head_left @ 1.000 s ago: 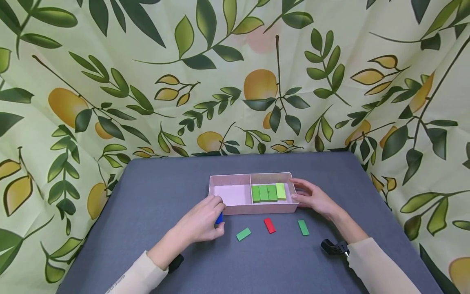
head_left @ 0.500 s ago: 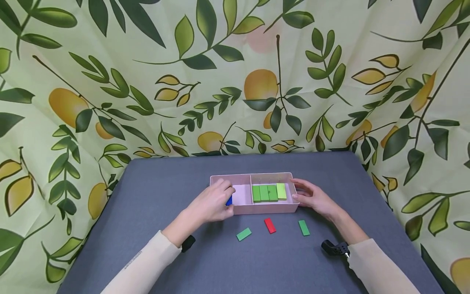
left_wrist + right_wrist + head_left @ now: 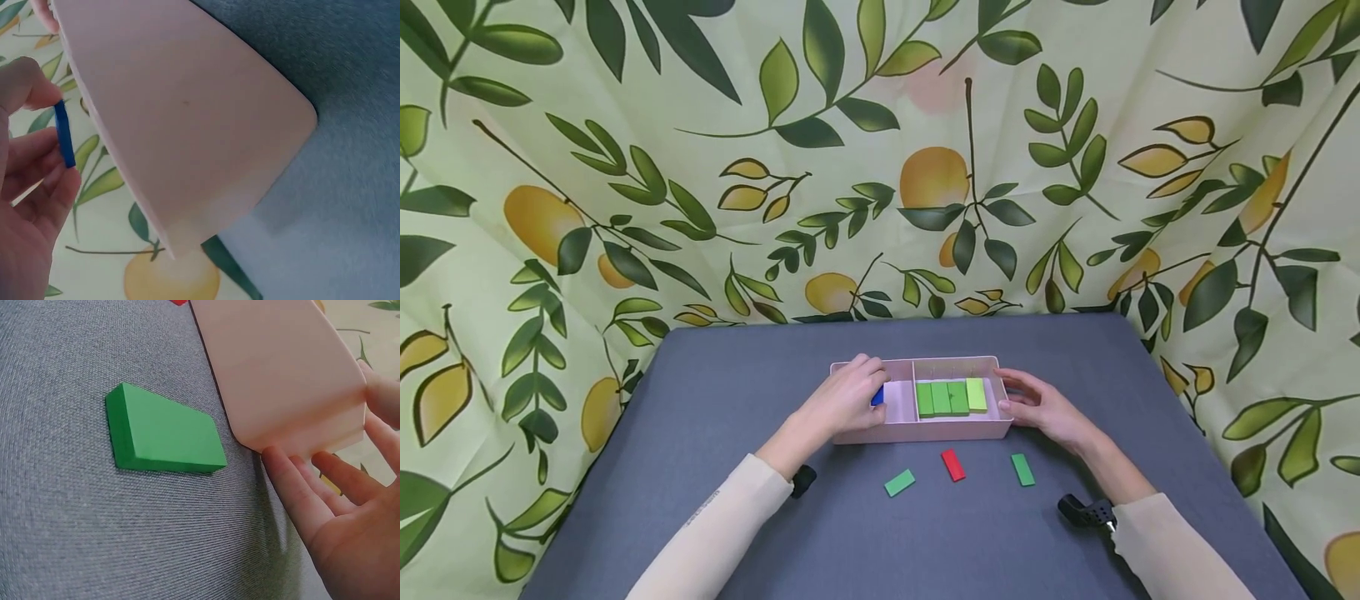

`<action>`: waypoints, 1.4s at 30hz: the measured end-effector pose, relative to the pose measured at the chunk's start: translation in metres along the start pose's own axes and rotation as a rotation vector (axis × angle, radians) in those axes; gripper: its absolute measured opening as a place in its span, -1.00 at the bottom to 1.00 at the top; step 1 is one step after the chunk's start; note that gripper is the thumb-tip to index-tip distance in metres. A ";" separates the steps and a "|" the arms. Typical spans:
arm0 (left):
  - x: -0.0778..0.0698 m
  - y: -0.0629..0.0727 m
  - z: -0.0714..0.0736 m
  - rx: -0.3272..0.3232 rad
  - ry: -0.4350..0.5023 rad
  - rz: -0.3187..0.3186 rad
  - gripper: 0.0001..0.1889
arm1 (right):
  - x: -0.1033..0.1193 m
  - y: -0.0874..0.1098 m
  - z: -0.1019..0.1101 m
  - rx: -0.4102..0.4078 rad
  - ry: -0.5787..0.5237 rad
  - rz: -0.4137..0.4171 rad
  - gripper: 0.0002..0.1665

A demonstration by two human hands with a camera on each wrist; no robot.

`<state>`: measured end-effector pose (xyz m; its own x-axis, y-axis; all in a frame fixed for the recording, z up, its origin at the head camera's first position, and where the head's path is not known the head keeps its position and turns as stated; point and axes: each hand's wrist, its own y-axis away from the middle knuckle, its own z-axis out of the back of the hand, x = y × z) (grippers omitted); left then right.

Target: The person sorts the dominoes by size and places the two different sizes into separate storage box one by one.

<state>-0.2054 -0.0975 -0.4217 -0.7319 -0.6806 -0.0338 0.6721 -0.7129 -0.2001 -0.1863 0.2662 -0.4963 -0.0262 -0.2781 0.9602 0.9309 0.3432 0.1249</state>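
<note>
Blue is showing at the left hand (image 3: 848,396): we are seeing it pinching a blue block (image 3: 65,134) between its fingertips, the block's visible long edge running nearly top to bottom at the left of the left wrist view. In the head view, near centre, the block is showing just right of those fingers, at the left compartment (image 3: 900,403) of the pink box (image 3: 925,431) — whether it is touching the base, we cannot tell. The right hand (image 3: 1045,408), farther from the block, is resting relaxed fingers against the box's right end. Lower left, the sleeve (image 3: 715,525) is carrying dark print — too small for reading.
</note>
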 end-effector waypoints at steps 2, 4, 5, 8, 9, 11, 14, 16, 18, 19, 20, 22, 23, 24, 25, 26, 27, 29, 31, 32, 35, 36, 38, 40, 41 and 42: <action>0.001 -0.005 -0.003 0.012 0.016 0.009 -0.68 | 0.000 0.000 0.000 -0.004 -0.003 0.009 -0.16; 0.002 -0.009 -0.006 0.028 0.039 0.030 -0.67 | -0.001 0.000 -0.001 -0.005 -0.002 0.016 -0.16; 0.003 -0.011 -0.007 0.035 0.053 0.043 -0.66 | -0.001 0.000 -0.001 -0.006 -0.003 0.020 -0.17; 0.003 -0.016 -0.012 0.058 0.082 0.075 -0.63 | -0.001 0.000 -0.001 -0.006 -0.004 0.019 -0.18; 0.004 -0.017 -0.014 0.065 0.088 0.084 -0.63 | -0.001 0.001 -0.001 -0.005 -0.003 0.017 -0.17; 0.004 -0.020 -0.017 0.078 0.097 0.097 -0.64 | -0.001 0.001 -0.001 -0.004 0.000 0.013 -0.17; 0.005 -0.023 -0.022 0.097 0.100 0.101 -0.67 | -0.001 0.000 0.000 -0.002 0.000 0.010 -0.16; 0.005 -0.025 -0.026 0.114 0.093 0.096 -0.70 | -0.002 0.000 0.000 -0.001 -0.004 0.010 -0.15; 0.006 -0.027 -0.030 0.133 0.086 0.083 -0.71 | -0.002 -0.001 0.000 -0.001 -0.009 0.008 -0.15; 0.006 -0.028 -0.031 0.142 0.083 0.078 -0.71 | -0.003 -0.001 0.000 -0.001 -0.014 0.007 -0.15; 0.006 -0.029 -0.033 0.154 0.079 0.071 -0.71 | -0.003 -0.001 0.000 -0.002 -0.016 0.006 -0.15; 0.006 -0.031 -0.036 0.177 0.068 0.059 -0.70 | -0.003 -0.001 0.000 -0.006 -0.020 0.005 -0.16; 0.006 -0.032 -0.038 0.187 0.066 0.055 -0.69 | -0.003 -0.001 0.000 -0.006 -0.021 0.006 -0.16; 0.006 -0.033 -0.040 0.195 0.064 0.052 -0.69 | -0.003 -0.001 0.000 -0.006 -0.021 0.007 -0.16; 0.006 -0.034 -0.041 0.205 0.060 0.049 -0.68 | -0.003 -0.001 0.000 -0.007 -0.023 0.009 -0.16; 0.006 -0.035 -0.043 0.212 0.058 0.047 -0.68 | -0.003 -0.001 0.000 -0.007 -0.022 0.010 -0.15; 0.006 -0.036 -0.044 0.219 0.058 0.048 -0.67 | -0.003 -0.001 0.000 -0.007 -0.023 0.011 -0.15; 0.005 -0.038 -0.047 0.230 0.060 0.053 -0.67 | -0.003 0.000 0.000 -0.008 -0.022 0.011 -0.15; 0.005 -0.039 -0.050 0.240 0.057 0.053 -0.67 | -0.003 0.000 -0.001 -0.011 -0.023 0.010 -0.15; 0.005 -0.040 -0.052 0.247 0.051 0.050 -0.67 | -0.003 0.000 -0.001 -0.012 -0.023 0.009 -0.15; 0.004 -0.042 -0.058 0.263 0.030 0.036 -0.68 | -0.003 0.000 -0.001 -0.015 -0.034 0.010 -0.14; 0.004 -0.043 -0.059 0.266 0.020 0.029 -0.68 | -0.003 0.000 -0.001 -0.015 -0.036 0.010 -0.14; 0.004 -0.044 -0.063 0.271 0.007 0.016 -0.68 | -0.003 -0.001 -0.002 -0.015 -0.038 0.013 -0.14; 0.004 -0.045 -0.065 0.263 0.004 0.006 -0.68 | -0.003 -0.001 -0.002 -0.017 -0.037 0.012 -0.14; 0.004 -0.045 -0.066 0.260 -0.001 0.001 -0.68 | -0.003 -0.001 -0.002 -0.020 -0.032 0.011 -0.14; 0.005 -0.046 -0.066 0.254 0.001 -0.005 -0.67 | -0.003 -0.001 -0.002 -0.022 -0.028 0.010 -0.14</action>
<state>-0.2468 -0.0569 -0.4774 -0.7354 -0.6767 -0.0348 0.6749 -0.7361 0.0521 -0.1862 0.2650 -0.4995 -0.0263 -0.2498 0.9679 0.9388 0.3264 0.1097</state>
